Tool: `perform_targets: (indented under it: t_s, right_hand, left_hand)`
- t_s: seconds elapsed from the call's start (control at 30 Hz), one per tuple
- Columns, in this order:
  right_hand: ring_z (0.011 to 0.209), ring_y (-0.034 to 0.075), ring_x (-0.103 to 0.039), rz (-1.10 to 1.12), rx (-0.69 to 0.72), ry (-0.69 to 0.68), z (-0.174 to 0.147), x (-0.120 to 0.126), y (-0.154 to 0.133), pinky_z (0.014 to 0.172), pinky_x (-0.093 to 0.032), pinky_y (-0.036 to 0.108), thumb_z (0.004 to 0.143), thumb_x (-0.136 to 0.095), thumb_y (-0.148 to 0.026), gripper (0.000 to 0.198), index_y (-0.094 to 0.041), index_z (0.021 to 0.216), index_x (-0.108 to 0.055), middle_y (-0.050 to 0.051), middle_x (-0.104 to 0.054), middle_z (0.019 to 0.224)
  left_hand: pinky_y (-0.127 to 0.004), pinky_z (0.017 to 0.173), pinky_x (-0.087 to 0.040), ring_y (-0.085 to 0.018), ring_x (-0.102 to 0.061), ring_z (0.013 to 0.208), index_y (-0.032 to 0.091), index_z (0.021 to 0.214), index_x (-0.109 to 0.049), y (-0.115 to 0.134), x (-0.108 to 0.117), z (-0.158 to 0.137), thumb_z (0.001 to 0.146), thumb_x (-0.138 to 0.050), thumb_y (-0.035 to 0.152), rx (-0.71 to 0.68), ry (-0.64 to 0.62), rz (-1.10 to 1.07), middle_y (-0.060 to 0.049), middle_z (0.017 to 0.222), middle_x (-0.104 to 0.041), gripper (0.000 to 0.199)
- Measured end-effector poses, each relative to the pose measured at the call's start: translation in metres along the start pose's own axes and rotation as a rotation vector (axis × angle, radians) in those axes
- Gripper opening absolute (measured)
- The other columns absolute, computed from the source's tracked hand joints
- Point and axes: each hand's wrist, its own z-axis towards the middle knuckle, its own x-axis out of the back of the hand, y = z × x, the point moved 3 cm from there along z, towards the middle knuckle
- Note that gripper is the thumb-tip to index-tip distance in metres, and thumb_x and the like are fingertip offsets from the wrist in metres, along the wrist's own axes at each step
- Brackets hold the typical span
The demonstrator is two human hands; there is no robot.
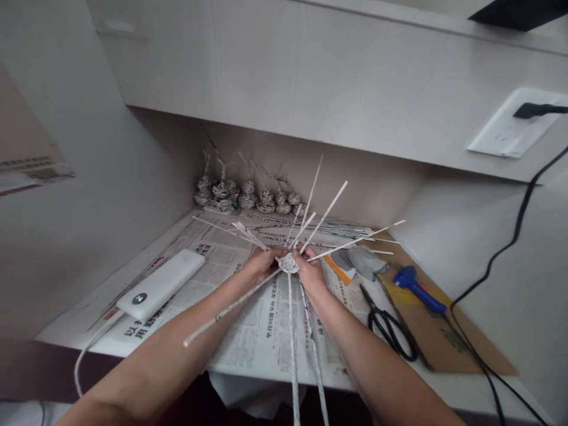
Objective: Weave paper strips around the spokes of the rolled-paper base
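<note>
Between my two hands is a small round woven base of rolled newspaper (289, 264), with long paper rods fanning out from it on all sides. My left hand (265, 260) grips its left edge. My right hand (308, 266) pinches the right edge, thumb on top near the roots of the rods. One rod (231, 309) points toward me at the left, while two more hang past the table's front edge. Several others stick up and away toward the back. The fingers under the base are mostly hidden.
Newspaper sheets (252, 343) cover the table. Several woven paper gourds (266, 201) stand along the back wall. At left lies a white power bank (162, 284) with a cable. To the right are black scissors (390, 325), a blue glue gun (419, 290) and cardboard (457, 349).
</note>
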Motion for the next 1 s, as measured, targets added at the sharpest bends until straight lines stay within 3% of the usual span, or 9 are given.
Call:
perform_targets:
  t_s: [0.13,0.33,0.47,0.7,1.0]
  right_hand:
    - [0.06,0.015,-0.059,-0.037,-0.003,-0.046,-0.001,-0.001,-0.001,0.06,-0.045,0.027,0.061,-0.073,-0.039,0.028,-0.021,0.079,-0.062,-0.002,-0.065,0.067]
    - [0.071,0.018,-0.064,-0.078,0.001,-0.103,-0.003,-0.001,-0.007,0.07,-0.049,0.03,0.066,-0.071,-0.035,0.028,-0.02,0.089,-0.07,0.001,-0.071,0.078]
    - [0.065,0.017,-0.063,-0.071,-0.001,-0.074,-0.002,0.0,-0.008,0.064,-0.048,0.029,0.064,-0.074,-0.034,0.034,-0.02,0.094,-0.069,0.001,-0.071,0.074]
    - [0.053,0.014,-0.056,-0.138,0.035,-0.021,0.002,0.006,-0.003,0.054,-0.043,0.026,0.066,-0.073,-0.042,0.026,-0.018,0.072,-0.065,0.0,-0.066,0.062]
    - [0.056,0.014,-0.056,-0.29,0.096,-0.024,0.004,0.009,-0.004,0.057,-0.043,0.026,0.067,-0.07,-0.039,0.022,-0.019,0.069,-0.064,-0.001,-0.065,0.062]
  left_hand:
    - [-0.026,0.045,-0.035,-0.012,-0.047,0.042,0.013,0.051,-0.06,-0.002,0.006,0.003,0.055,-0.074,0.02,-0.005,0.099,0.028,-0.001,0.044,-0.054,0.017]
    - [-0.024,0.043,-0.035,-0.011,-0.049,0.042,0.012,0.05,-0.059,0.001,0.006,0.002,0.05,-0.077,0.019,-0.056,0.056,0.03,0.0,0.046,-0.056,0.02]
    - [-0.028,0.049,-0.042,-0.015,-0.055,0.047,0.012,0.058,-0.063,0.006,0.008,-0.001,0.045,-0.08,0.016,-0.04,0.022,-0.009,-0.002,0.052,-0.062,0.022]
    - [-0.03,0.056,-0.045,-0.016,-0.059,0.052,0.015,0.066,-0.065,0.015,0.012,-0.002,0.045,-0.086,0.016,-0.066,0.065,-0.049,-0.002,0.057,-0.065,0.029]
    - [-0.027,0.051,-0.043,-0.015,-0.057,0.05,0.014,0.066,-0.067,0.014,0.011,-0.003,0.048,-0.084,0.018,-0.017,0.098,0.126,-0.003,0.056,-0.066,0.025]
